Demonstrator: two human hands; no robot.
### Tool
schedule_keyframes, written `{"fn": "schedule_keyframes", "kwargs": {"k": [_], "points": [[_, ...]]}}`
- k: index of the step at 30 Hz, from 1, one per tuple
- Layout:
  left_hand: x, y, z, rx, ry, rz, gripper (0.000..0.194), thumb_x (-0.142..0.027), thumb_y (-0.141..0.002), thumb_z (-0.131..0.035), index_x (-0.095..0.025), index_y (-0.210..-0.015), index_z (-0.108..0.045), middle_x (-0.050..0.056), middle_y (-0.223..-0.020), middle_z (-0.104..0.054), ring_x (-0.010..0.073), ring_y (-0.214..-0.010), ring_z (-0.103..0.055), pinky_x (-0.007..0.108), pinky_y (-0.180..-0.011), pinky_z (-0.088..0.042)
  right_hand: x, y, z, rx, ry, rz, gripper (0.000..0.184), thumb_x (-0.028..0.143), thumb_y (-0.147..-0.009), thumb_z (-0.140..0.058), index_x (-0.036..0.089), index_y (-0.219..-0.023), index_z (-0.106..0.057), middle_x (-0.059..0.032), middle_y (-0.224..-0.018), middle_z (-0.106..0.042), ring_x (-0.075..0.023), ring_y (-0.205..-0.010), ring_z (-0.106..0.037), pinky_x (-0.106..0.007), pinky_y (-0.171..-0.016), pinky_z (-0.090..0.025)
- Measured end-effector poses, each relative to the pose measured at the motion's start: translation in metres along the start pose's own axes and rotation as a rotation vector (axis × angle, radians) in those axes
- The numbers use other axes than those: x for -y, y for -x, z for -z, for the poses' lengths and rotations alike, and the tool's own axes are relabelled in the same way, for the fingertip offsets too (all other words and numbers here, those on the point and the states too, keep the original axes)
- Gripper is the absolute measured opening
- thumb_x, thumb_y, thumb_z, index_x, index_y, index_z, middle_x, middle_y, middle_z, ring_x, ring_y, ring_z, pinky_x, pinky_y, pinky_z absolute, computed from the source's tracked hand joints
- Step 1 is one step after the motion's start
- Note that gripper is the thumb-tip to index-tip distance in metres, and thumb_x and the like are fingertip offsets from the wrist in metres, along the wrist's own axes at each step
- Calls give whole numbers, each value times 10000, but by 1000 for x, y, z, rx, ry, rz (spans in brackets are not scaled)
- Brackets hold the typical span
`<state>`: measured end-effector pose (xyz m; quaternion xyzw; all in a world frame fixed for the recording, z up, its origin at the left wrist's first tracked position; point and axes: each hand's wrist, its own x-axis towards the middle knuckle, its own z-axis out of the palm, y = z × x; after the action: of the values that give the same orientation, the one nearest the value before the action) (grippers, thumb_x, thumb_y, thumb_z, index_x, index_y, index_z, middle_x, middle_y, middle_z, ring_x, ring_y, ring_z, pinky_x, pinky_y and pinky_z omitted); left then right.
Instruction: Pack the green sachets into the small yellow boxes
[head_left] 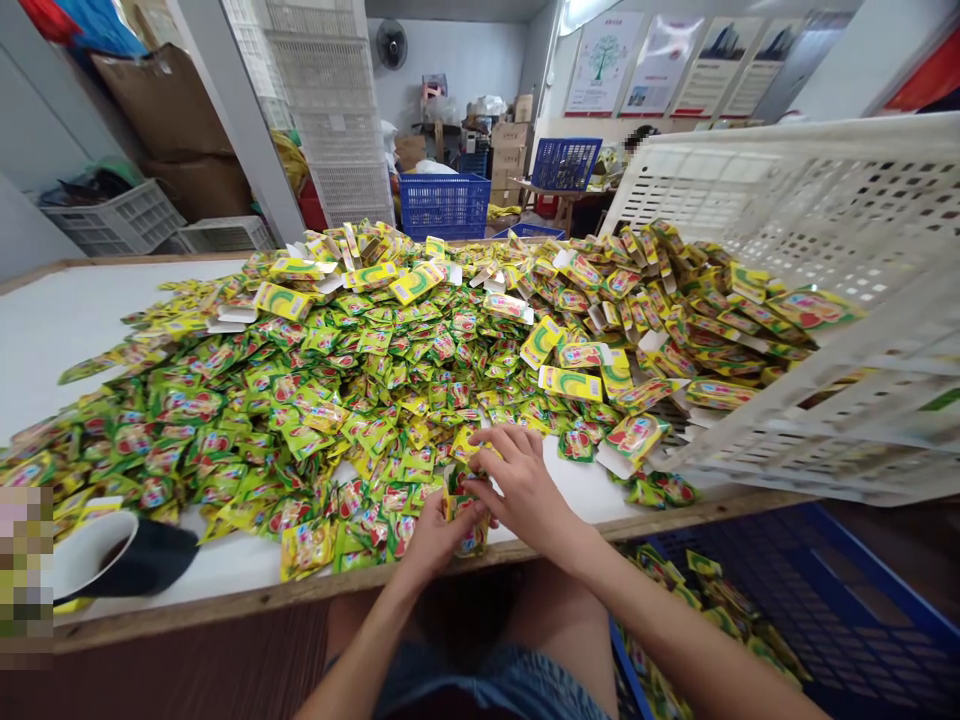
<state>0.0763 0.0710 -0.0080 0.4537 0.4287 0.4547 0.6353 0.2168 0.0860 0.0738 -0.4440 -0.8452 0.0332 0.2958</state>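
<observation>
A big heap of small green and yellow candy packets (390,380) covers the white table (67,320). Flat yellow cardboard boxes (570,382) lie scattered on top of it. At the near edge my left hand (435,535) grips a small yellow box (466,520) stuffed with packets. My right hand (521,485) is closed over the top of the same box, fingers pinched at its opening.
A white slotted crate (825,300) lies tipped on the table at the right. A blue crate (825,620) with packets sits on the floor below right. A dark cap (127,560) rests at the near left edge. More crates and cartons stand behind.
</observation>
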Motion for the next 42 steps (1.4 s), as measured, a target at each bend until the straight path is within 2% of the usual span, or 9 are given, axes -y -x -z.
{"fn": "schedule_keyframes", "kwargs": {"k": [3, 8, 17, 23, 26, 30, 34, 39, 42], "points": [[1, 0, 1, -36, -24, -31, 312, -414, -659, -709, -144, -791, -626, 24, -716, -681, 167, -670, -618, 254, -639, -478, 0, -3, 3, 62, -23, 31, 58, 232, -783, -645, 197, -757, -607, -58, -1074, -574, -250, -1055, -420, -419, -876, -309], [1, 1, 1, 50, -11, -46, 275, -392, -703, -675, -135, -794, -639, 35, -715, -679, 172, -673, -617, 260, -650, -473, -3, -8, 13, 194, -79, 62, 155, 252, -822, -598, 204, -685, -653, -42, -1057, -574, -224, -1030, -424, -411, -875, -330], [8, -2, 7, -61, -108, -45, 396, -447, -614, -704, -133, -850, -653, 35, -799, -678, 178, -734, -594, 262, -675, -480, 0, -6, 8, 394, -79, 50, 287, 389, -852, -540, 205, -706, -705, -68, -1178, -537, -266, -1146, -373, -454, -958, -281], [-1, -3, 3, 17, -30, -133, 396, -312, -654, -722, -164, -997, -589, 44, -950, -663, 196, -875, -602, 276, -771, -473, -12, 3, 1, 302, -78, -91, 223, 332, -819, -603, 191, -658, -666, -69, -1029, -592, -239, -1038, -461, -424, -911, -303], [-2, -5, 3, 82, 50, -136, 340, -283, -709, -692, -167, -1004, -570, 51, -946, -659, 191, -879, -609, 269, -761, -472, -16, 11, -3, 218, -158, -172, 88, 281, -828, -599, 210, -821, -651, -46, -958, -602, -200, -965, -505, -401, -901, -308], [2, -8, 5, 99, 59, -131, 369, -291, -712, -697, -159, -1033, -574, 62, -953, -668, 195, -867, -616, 264, -746, -469, -17, 16, -6, 165, -274, -153, 164, 221, -820, -607, 243, -982, -612, -35, -1037, -585, -189, -1018, -496, -373, -906, -314], [9, -8, 7, 108, 15, -146, 409, -301, -722, -688, -162, -1084, -560, 74, -1010, -661, 204, -902, -612, 287, -783, -467, -15, 12, -11, 176, -288, -124, 176, 161, -808, -606, 257, -952, -637, -31, -1025, -586, -193, -1014, -491, -379, -903, -319], [17, -7, 7, 13, -120, -241, 342, -330, -764, -640, -154, -1047, -563, 94, -1068, -636, 225, -1002, -578, 326, -885, -430, -11, 8, -16, 207, -292, -95, 95, 183, -765, -659, 266, -805, -681, -27, -985, -584, -220, -1018, -477, -408, -899, -325], [14, -5, 4, 8, -116, -252, 338, -315, -772, -634, -169, -1059, -532, 86, -1080, -621, 219, -1013, -573, 319, -883, -432, -13, 16, -15, 144, -400, -141, 105, 189, -796, -618, 250, -869, -662, -39, -1019, -584, -212, -1012, -497, -398, -895, -355]]}}
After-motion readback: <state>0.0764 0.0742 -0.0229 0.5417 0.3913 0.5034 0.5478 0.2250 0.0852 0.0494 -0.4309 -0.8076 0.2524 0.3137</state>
